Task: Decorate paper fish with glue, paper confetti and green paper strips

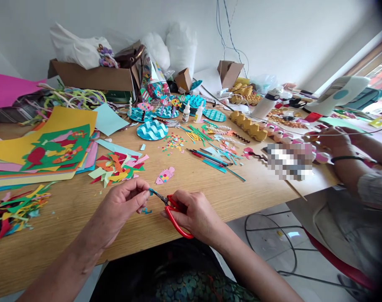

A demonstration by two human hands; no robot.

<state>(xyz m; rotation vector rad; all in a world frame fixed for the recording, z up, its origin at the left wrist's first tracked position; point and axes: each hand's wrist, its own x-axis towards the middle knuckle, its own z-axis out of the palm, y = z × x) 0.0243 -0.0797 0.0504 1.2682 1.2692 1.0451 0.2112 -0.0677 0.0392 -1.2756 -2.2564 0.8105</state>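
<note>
Left hand pinches what looks like blue paper; right hand grips scissors, lower centre of frame.

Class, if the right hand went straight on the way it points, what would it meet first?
Leading with the red-handled metal scissors, the right hand would probably meet the small blue paper-like strip first, then the left hand holding it; exact depth is unclear.
</note>
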